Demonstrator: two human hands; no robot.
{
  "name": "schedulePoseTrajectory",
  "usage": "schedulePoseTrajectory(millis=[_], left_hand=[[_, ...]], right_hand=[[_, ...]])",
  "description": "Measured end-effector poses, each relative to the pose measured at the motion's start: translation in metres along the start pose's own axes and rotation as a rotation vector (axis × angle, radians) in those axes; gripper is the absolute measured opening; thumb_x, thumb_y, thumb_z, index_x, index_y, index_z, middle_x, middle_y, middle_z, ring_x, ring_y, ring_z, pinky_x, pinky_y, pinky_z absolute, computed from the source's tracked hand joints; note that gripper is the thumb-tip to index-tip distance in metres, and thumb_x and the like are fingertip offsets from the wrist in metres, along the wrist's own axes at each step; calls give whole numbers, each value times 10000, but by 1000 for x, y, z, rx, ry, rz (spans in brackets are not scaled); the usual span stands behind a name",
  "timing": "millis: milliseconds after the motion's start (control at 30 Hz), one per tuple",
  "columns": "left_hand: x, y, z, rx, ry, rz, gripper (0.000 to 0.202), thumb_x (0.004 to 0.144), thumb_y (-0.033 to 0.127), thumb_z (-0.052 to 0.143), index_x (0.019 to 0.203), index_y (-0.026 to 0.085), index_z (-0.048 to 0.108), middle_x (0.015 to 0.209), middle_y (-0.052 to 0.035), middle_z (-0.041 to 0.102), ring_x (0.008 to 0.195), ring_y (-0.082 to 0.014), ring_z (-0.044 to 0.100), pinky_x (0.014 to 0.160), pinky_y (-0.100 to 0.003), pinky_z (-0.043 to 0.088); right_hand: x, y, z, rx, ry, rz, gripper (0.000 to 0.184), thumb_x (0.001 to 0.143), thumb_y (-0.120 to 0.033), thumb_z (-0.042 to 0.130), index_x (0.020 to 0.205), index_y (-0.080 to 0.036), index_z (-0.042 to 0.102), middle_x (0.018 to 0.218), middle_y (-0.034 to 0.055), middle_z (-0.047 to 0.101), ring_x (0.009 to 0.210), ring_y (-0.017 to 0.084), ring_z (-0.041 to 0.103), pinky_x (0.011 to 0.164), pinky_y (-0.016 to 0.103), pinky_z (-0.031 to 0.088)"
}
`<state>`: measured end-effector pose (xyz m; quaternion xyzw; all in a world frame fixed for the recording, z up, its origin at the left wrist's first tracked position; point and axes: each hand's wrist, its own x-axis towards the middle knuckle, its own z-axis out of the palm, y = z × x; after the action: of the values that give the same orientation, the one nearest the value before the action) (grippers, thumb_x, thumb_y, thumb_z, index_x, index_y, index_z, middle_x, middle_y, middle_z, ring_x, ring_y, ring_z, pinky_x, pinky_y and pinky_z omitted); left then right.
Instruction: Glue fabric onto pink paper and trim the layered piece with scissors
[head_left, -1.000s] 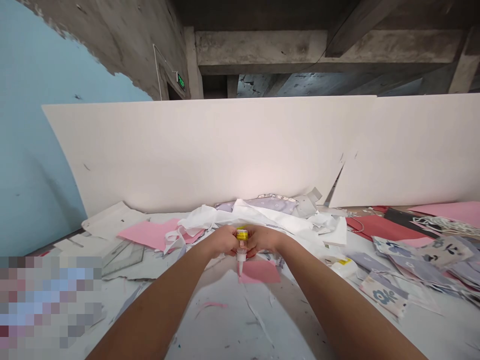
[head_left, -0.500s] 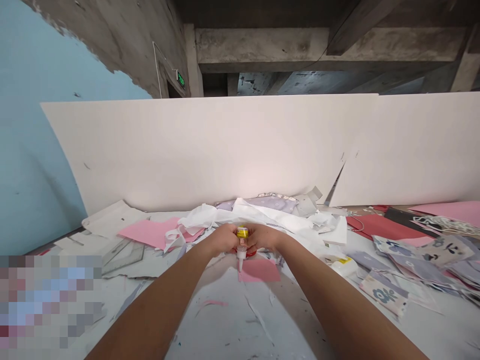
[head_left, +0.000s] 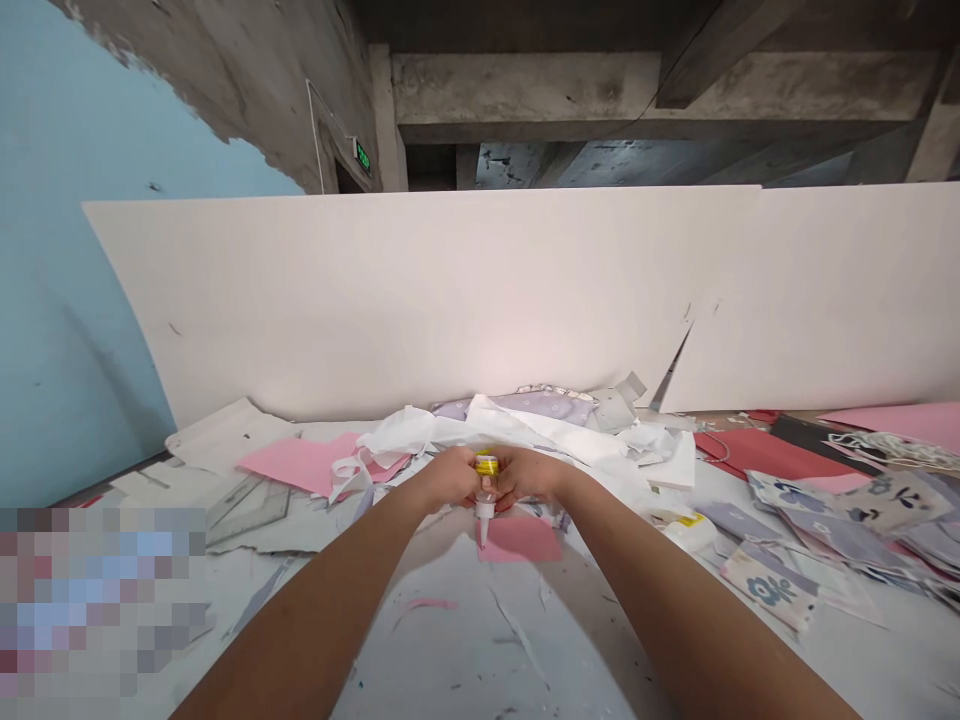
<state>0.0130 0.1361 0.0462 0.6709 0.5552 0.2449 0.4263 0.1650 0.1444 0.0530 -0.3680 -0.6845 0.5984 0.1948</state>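
Both of my hands meet around a small glue bottle point(head_left: 487, 466) with a yellow label, its clear white nozzle pointing down and toward me. My left hand point(head_left: 451, 474) is closed on the bottle's left side. From the right, my right hand point(head_left: 529, 473) closes on it too, fingers curled at its front. Just beneath the nozzle lies a small pink piece of paper point(head_left: 529, 541) on the white table point(head_left: 450, 650). Whether the tip touches the paper, I cannot tell. My fingers hide part of the bottle's body.
Behind my hands lie crumpled white sheets point(head_left: 517, 425). Left are a larger pink sheet point(head_left: 300, 462) and grey-white board scraps point(head_left: 232, 435). Right are another white bottle point(head_left: 691, 533), floral pieces point(head_left: 772, 588), red sheets point(head_left: 772, 455) and cord point(head_left: 892, 447). A tall white panel point(head_left: 450, 300) stands behind.
The bottle and both hands have hardly shifted. A red bit seen beside the nozzle under my right hand no longer shows.
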Motion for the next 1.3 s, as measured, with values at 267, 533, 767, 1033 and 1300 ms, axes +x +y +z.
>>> schedulePoseTrajectory(millis=[267,533,767,1033,1300], left_hand=[[3,-3,0,-10,6,28,240,521,193,588,749,159,523,739,-22,580,695,-168,562,551,-234,453],[3,-4,0,-23,30,52,236,549,221,593,763,145,526,741,-31,579,669,-157,557,531,-228,451],[10,-13,-1,-27,61,97,221,571,234,591,771,149,550,678,-19,572,599,-143,534,482,-218,408],[14,-18,-1,-54,85,140,215,571,238,612,762,150,572,650,-15,577,576,-138,526,490,-217,391],[13,-15,0,-85,104,175,197,566,202,609,755,151,587,645,-6,598,574,-137,535,505,-222,394]], right_hand=[[-1,-1,2,-4,23,-17,265,547,-177,674,769,-150,532,704,2,552,640,122,555,646,299,482],[5,5,-3,-29,59,-50,237,555,-152,660,747,-148,521,697,5,555,616,115,549,617,276,482],[10,12,-7,-44,82,-75,226,552,-148,669,720,-151,518,665,-11,552,578,95,533,585,247,473],[13,13,-8,-70,131,-86,207,577,-160,660,727,-155,517,636,-17,535,557,93,524,554,236,461],[13,14,-10,-89,165,-108,198,608,-165,643,762,-161,520,717,-6,533,639,102,525,608,244,476]])
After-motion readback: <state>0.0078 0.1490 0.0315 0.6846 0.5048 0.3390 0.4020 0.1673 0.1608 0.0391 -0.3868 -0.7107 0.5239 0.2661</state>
